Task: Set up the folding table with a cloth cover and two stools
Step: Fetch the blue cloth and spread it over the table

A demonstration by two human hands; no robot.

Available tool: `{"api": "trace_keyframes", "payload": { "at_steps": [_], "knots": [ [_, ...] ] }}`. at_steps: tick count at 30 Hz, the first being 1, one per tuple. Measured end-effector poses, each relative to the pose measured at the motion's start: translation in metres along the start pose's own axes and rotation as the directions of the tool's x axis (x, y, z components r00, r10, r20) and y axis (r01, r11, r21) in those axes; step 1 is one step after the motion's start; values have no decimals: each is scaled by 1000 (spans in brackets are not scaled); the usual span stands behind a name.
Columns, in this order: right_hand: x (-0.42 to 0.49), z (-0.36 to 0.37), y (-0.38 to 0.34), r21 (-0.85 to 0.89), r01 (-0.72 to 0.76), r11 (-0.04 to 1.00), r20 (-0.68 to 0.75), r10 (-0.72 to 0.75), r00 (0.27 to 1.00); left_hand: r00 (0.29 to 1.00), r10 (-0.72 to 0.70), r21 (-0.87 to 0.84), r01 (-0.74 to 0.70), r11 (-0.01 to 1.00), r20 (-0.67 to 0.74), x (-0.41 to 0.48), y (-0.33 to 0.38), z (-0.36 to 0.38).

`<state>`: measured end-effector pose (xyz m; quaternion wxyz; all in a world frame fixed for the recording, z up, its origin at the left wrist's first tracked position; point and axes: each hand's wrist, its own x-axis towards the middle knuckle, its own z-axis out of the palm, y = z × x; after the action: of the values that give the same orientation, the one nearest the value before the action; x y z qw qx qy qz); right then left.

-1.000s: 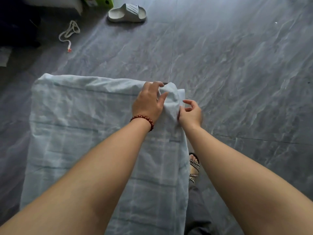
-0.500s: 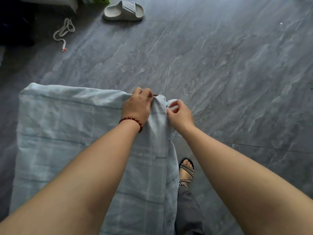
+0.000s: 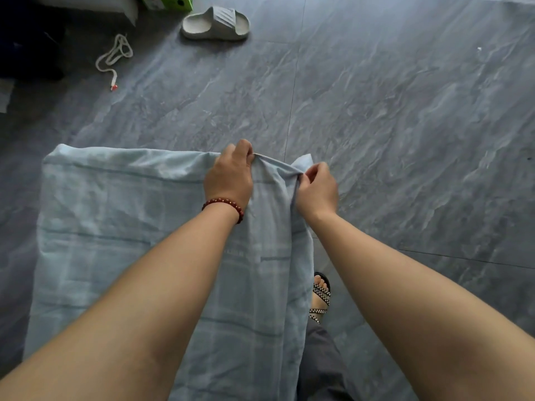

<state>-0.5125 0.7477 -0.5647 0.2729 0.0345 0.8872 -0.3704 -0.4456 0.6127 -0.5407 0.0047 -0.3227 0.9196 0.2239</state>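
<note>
W/ left grip (image 3: 228, 178) & right grip (image 3: 317, 188) both pinching the cloth (image 3: 115, 227) corner, pull evenly, edge taut.

**No legible text in frame**

Nothing in the head view can be read. The closest candidate is a short, faint row of marks on the pale blue cloth (image 3: 121, 227), just below frame centre, between the two forearms. It's too small and washed out to tell letters from weave. The green box (image 3: 176, 0) at the upper left edge shows dark and red markings, cropped and blurred, with no characters or numbers resolving.
</note>
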Motion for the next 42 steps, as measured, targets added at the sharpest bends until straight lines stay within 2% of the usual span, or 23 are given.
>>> {"api": "trace_keyframes", "payload": {
  "at_steps": [6,9,12,14,16,19,22,25,28,31,33,35,36,38,40,42],
  "knots": [
    [20,5,-18,132,61,989,-46,-55,997,998,-43,-93,38,995,-52,22,-7,-3],
    [21,14,-11,88,34,996,58,-39,998,997,-13,-64,19,998,79,23,-16,9],
    [11,26,-4,115,45,992,145,-61,987,989,10,26,-14,1000,150,10,-21,20],
    [9,33,-3,76,45,996,211,-61,976,980,-48,54,39,998,193,1,-22,24],
    [11,39,-3,66,-21,998,274,2,962,948,-148,63,136,989,281,0,-26,28],
    [17,46,-4,85,-93,992,261,68,963,887,-221,110,193,975,404,9,-35,35],
    [22,54,-2,143,-184,972,189,155,970,885,-213,155,162,975,414,19,-41,40],
    [27,59,1,188,-371,910,148,347,926,891,-214,210,138,968,400,22,-43,44],
    [29,58,-3,222,-470,854,177,439,881,901,-218,224,140,964,376,23,-44,49],
    [27,58,-4,279,-451,848,188,413,891,924,-211,67,200,977,318,23,-46,48],
    [24,58,-3,270,-394,879,117,376,919,962,-179,-132,209,969,207,20,-50,41],
    [19,60,-2,254,-304,918,2,314,949,988,-140,-244,152,958,64,13,-56,32],
    [14,60,-5,259,-262,930,-45,283,958,991,-135,-228,133,964,5,8,-60,29],
    [3,63,-11,239,-195,951,-77,219,973,973,-215,-33,213,977,-81,-5,-70,27],
    [-2,65,-12,166,-170,971,-64,183,981,907,-407,140,420,897,-111,-19,-76,28],
    [1,63,-10,147,-167,975,-100,183,978,815,-569,192,579,793,-107,-27,-77,26]
  ]
}}
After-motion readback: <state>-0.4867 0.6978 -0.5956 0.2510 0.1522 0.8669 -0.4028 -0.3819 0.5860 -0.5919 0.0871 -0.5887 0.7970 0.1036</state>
